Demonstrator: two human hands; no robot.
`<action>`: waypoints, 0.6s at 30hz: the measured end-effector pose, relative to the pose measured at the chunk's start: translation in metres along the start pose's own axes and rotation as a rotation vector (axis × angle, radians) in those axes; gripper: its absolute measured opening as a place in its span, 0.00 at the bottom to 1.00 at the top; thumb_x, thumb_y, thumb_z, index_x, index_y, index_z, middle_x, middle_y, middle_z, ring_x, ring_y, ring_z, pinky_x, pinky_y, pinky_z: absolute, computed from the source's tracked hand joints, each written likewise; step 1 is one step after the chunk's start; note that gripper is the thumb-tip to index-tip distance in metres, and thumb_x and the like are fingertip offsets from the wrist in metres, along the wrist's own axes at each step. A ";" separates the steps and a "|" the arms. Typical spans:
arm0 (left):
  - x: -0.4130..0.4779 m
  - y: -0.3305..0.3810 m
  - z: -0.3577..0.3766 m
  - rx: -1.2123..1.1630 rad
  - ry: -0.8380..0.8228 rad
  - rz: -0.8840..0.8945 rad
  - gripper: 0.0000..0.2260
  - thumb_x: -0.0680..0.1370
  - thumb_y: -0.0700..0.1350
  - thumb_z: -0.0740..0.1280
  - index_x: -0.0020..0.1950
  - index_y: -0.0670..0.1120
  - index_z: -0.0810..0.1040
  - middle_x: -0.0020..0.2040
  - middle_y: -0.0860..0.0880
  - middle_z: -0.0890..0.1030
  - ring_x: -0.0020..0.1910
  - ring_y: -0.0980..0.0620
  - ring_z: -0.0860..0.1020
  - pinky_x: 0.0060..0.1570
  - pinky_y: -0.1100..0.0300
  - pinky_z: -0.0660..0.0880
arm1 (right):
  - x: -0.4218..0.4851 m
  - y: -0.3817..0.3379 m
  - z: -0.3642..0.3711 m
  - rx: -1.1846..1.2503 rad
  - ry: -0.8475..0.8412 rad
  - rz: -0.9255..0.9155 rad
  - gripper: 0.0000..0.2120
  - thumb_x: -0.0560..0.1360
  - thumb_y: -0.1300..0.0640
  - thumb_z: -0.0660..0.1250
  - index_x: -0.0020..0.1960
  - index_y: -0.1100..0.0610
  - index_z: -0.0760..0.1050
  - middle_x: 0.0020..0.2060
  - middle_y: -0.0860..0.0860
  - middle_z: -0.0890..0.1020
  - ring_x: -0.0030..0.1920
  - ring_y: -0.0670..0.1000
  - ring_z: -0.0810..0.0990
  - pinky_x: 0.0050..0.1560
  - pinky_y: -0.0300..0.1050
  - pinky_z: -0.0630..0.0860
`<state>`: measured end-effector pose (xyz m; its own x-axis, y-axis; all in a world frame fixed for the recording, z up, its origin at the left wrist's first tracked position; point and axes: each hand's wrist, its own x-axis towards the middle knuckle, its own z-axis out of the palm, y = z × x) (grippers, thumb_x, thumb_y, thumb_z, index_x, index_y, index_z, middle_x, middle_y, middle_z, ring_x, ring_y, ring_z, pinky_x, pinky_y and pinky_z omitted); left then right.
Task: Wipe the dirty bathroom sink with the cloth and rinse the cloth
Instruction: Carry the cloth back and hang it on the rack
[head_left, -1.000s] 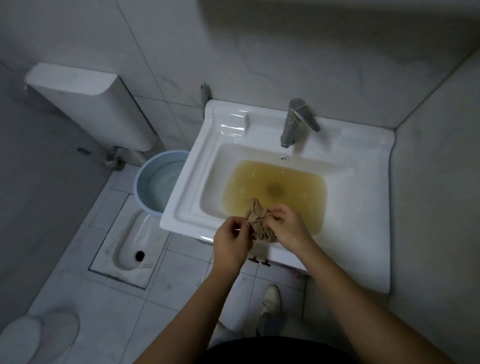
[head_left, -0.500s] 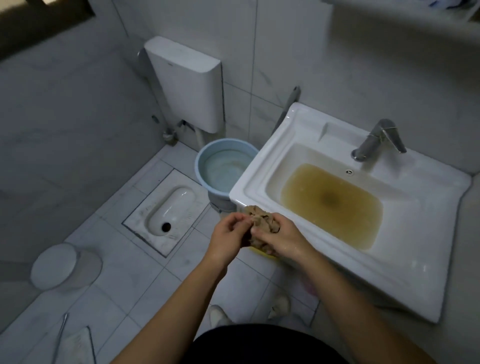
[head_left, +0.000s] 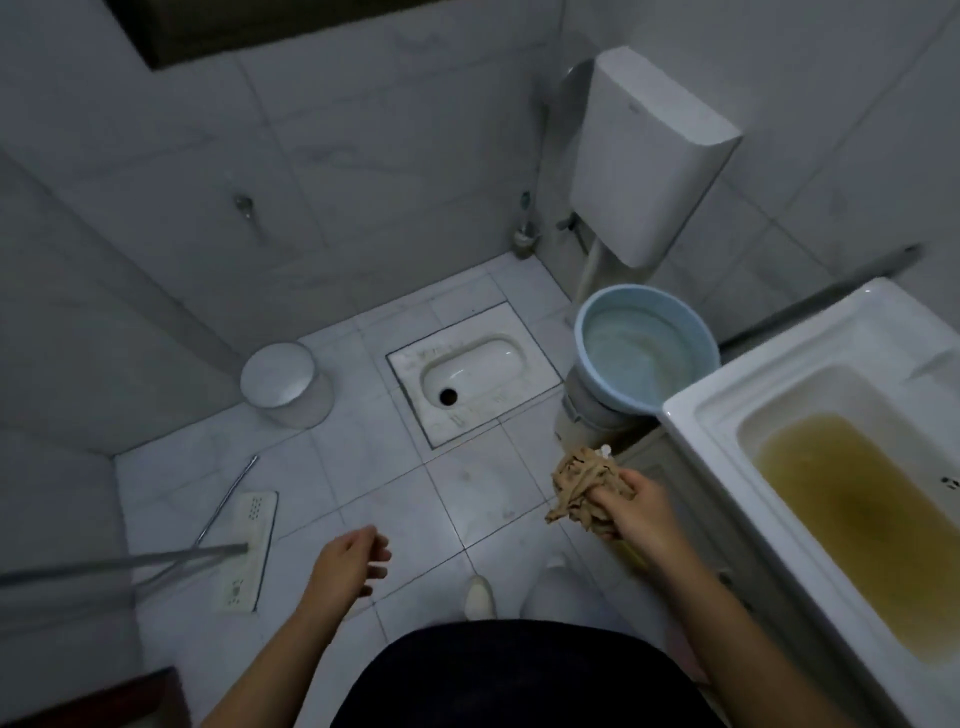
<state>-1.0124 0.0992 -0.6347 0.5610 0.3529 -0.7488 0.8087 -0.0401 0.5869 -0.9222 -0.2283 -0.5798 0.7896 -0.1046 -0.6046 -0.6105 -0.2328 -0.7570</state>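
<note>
A white sink fills the right edge, its basin holding murky yellow-brown water. My right hand grips a crumpled brown cloth, held over the floor just left of the sink's front corner. My left hand hangs lower left above the floor tiles, fingers loosely apart and holding nothing. The tap is out of view.
A light-blue bucket with water stands beside the sink, under a white cistern. A squat toilet pan is set in the floor. A white lidded bin and a flat mop lie to the left.
The view has swung left, away from the sink. My left hand has let go of the cloth and dropped away to the left. My right hand keeps the cloth, now clear of the sink.
</note>
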 end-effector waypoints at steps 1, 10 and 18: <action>0.005 -0.020 -0.017 -0.057 0.059 -0.077 0.15 0.85 0.47 0.59 0.51 0.39 0.81 0.51 0.38 0.85 0.43 0.42 0.81 0.42 0.54 0.74 | 0.007 0.000 0.006 -0.024 -0.012 0.008 0.06 0.75 0.64 0.70 0.52 0.59 0.81 0.41 0.58 0.86 0.39 0.56 0.82 0.36 0.44 0.77; 0.012 -0.072 -0.071 -0.277 0.304 -0.335 0.13 0.84 0.45 0.61 0.52 0.37 0.81 0.49 0.36 0.85 0.42 0.41 0.81 0.40 0.54 0.74 | 0.101 -0.018 0.057 -0.314 -0.205 -0.026 0.07 0.74 0.59 0.72 0.51 0.58 0.82 0.43 0.55 0.86 0.45 0.55 0.85 0.48 0.52 0.82; 0.021 -0.040 -0.078 -0.363 0.428 -0.317 0.14 0.84 0.48 0.62 0.51 0.40 0.82 0.46 0.40 0.86 0.43 0.40 0.83 0.41 0.54 0.76 | 0.150 -0.107 0.157 -0.483 -0.491 -0.137 0.09 0.74 0.57 0.72 0.51 0.62 0.79 0.43 0.63 0.84 0.36 0.55 0.81 0.32 0.44 0.77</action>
<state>-1.0467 0.1809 -0.6501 0.1239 0.6405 -0.7579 0.7699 0.4198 0.4806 -0.7482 -0.0674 -0.6277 0.6692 0.3786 -0.6393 -0.3216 -0.6280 -0.7086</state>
